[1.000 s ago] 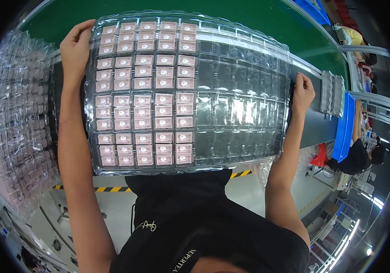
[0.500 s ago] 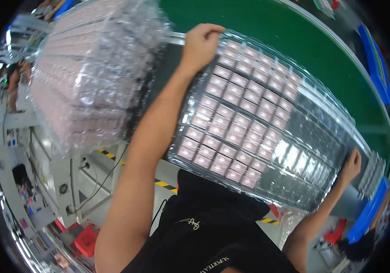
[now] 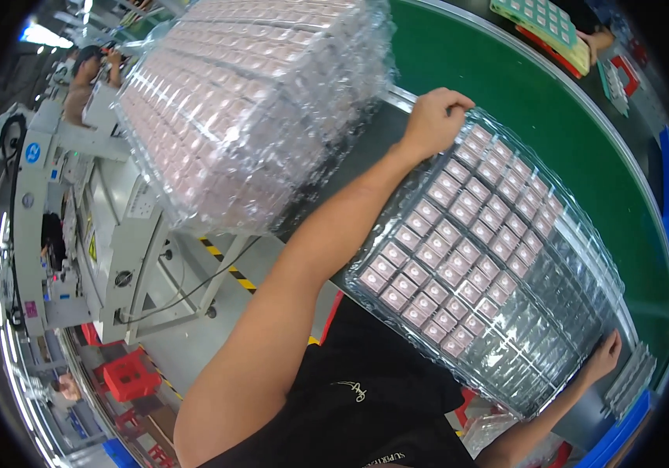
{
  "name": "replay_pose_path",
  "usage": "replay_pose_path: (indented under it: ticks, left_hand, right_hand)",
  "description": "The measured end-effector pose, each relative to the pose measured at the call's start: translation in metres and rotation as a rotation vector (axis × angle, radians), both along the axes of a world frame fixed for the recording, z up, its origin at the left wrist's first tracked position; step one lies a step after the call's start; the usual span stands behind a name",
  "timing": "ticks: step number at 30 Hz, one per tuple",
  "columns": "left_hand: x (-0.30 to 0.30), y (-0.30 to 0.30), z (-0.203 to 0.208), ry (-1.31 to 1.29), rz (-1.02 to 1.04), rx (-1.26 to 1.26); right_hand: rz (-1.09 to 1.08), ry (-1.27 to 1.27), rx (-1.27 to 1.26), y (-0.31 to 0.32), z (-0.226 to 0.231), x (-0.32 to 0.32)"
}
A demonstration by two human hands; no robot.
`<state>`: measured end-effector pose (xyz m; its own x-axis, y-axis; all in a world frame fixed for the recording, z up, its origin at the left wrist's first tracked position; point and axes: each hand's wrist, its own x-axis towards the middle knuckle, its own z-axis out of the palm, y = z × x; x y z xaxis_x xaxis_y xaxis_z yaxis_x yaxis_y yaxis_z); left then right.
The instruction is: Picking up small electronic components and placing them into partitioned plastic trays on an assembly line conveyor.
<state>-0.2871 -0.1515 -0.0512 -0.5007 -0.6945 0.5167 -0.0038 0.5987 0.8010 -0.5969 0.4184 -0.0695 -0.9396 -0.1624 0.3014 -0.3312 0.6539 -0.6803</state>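
Observation:
A clear plastic tray [image 3: 557, 300] lies tilted before me, its far side by the green belt. Rows of small pink square pieces [image 3: 459, 242] fill its left part; the pockets toward the right hold none. My left hand [image 3: 436, 123] is closed on the tray's far left corner, fingers curled over the rim. At the opposite end, my right hand [image 3: 604, 357] pinches the right edge near its near corner. Left of the tray stands a tall stack of similar clear trays [image 3: 248, 117] full of pink pieces. My left forearm passes between the stack and the held tray.
Beyond the tray runs a green conveyor belt [image 3: 490, 66] with a metal rail. Across it are a green tray of pieces [image 3: 541, 19] and a person's hand [image 3: 599, 40]. White machine frames [image 3: 127, 234], a red stool [image 3: 127, 378] and another person [image 3: 85, 86] are at left.
My view has turned, so the tray, stack and both hands sit farther right in the picture. Both hands keep their hold on the tray.

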Motion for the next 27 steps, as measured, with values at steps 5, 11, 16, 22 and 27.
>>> replay_pose_path:
  ticks: [5, 11, 16, 22, 27]
  left_hand:
    - [-0.001, 0.003, 0.002, 0.006, 0.027, 0.029]
    - [0.0, 0.006, 0.006, 0.012, 0.039, 0.042]
    - [0.004, 0.006, 0.005, 0.043, 0.049, 0.036]
    - [-0.007, 0.009, 0.005, -0.002, 0.01, -0.008]
    - [0.006, -0.004, 0.0, -0.017, -0.007, -0.032]
  right_hand:
    - [0.012, 0.006, 0.047, -0.006, 0.007, 0.008]
    - [0.035, 0.019, 0.038, -0.005, 0.006, 0.008]
    - [0.053, 0.029, 0.035, -0.009, 0.004, 0.008]
    - [0.011, 0.059, 0.042, 0.008, 0.005, 0.005]
    - [0.005, 0.086, 0.084, -0.024, 0.009, 0.019]
